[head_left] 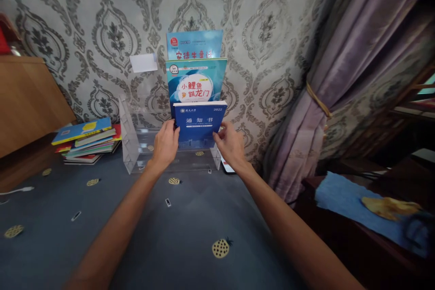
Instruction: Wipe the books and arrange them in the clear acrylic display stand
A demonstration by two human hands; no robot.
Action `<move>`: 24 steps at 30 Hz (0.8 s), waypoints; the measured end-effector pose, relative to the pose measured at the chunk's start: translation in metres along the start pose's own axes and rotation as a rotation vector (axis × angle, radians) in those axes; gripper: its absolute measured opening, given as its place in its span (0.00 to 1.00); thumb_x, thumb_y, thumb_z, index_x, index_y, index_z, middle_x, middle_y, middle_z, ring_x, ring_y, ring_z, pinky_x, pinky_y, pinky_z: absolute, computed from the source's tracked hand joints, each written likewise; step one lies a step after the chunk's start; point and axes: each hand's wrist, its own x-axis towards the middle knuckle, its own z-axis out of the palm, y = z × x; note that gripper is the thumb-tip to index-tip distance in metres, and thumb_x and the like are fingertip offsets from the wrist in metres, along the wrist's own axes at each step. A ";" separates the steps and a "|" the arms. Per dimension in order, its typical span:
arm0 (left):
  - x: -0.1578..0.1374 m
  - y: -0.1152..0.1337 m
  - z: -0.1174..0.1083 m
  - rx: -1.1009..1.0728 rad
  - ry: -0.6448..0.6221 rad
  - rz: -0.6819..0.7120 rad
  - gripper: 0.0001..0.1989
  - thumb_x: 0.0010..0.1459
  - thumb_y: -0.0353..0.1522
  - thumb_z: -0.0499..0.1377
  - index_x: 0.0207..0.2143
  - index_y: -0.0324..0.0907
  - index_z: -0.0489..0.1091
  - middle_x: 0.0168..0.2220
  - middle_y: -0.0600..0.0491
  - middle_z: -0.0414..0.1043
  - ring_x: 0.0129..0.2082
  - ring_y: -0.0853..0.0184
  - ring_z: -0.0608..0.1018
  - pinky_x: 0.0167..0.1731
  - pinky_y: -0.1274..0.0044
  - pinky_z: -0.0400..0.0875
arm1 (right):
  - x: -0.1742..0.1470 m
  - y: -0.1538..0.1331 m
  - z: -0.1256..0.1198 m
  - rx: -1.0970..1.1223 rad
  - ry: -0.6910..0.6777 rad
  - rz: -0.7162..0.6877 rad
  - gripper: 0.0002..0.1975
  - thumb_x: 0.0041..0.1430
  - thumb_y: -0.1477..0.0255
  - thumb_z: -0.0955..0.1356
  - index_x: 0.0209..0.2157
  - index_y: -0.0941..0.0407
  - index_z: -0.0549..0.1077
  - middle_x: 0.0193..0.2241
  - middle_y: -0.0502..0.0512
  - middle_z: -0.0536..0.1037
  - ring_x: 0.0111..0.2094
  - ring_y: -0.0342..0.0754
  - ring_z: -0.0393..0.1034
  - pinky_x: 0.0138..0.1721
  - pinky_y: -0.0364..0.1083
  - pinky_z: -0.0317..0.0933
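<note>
A dark blue booklet (200, 127) marked 2022 is held upright between my two hands, at the front of a clear tiered rack (131, 145). My left hand (166, 144) grips its left edge, fingers closed. On the right edge, my right hand (231, 145) pinches it between thumb and fingers. Behind the booklet, a teal book (197, 84) with red lettering stands higher up. Farther back and higher still, a light blue book (195, 44) shows only its top part. Whether the booklet's bottom edge rests on the rack's front tier, I cannot tell.
Left of the rack lies a stack of books (86, 138), a yellow and blue one on top. A white label (143, 62) stands at the rack's upper left. A phone (227, 166) lies by its right end. Purple curtain (306, 127) and blue cloth (343, 195) are at right.
</note>
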 end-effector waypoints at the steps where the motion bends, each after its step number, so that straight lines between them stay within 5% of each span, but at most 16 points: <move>1: 0.000 0.000 0.000 0.004 -0.003 -0.003 0.11 0.68 0.30 0.50 0.48 0.38 0.68 0.47 0.40 0.72 0.45 0.55 0.75 0.49 0.62 0.69 | 0.000 0.000 0.001 0.007 -0.002 -0.005 0.16 0.59 0.72 0.67 0.49 0.56 0.72 0.32 0.58 0.82 0.35 0.57 0.76 0.34 0.50 0.61; 13: -0.003 0.008 0.003 0.190 -0.043 -0.028 0.19 0.69 0.29 0.48 0.59 0.32 0.63 0.53 0.35 0.71 0.50 0.51 0.76 0.51 0.60 0.71 | -0.006 -0.028 -0.011 -0.308 -0.162 0.091 0.11 0.66 0.67 0.65 0.43 0.58 0.76 0.34 0.66 0.82 0.37 0.62 0.77 0.35 0.51 0.62; 24: -0.002 0.019 -0.002 0.326 -0.118 -0.083 0.20 0.70 0.30 0.48 0.61 0.31 0.60 0.55 0.36 0.71 0.51 0.51 0.77 0.50 0.62 0.73 | -0.011 -0.045 -0.019 -0.444 -0.252 0.129 0.15 0.70 0.66 0.63 0.49 0.60 0.73 0.41 0.64 0.82 0.45 0.62 0.78 0.39 0.50 0.64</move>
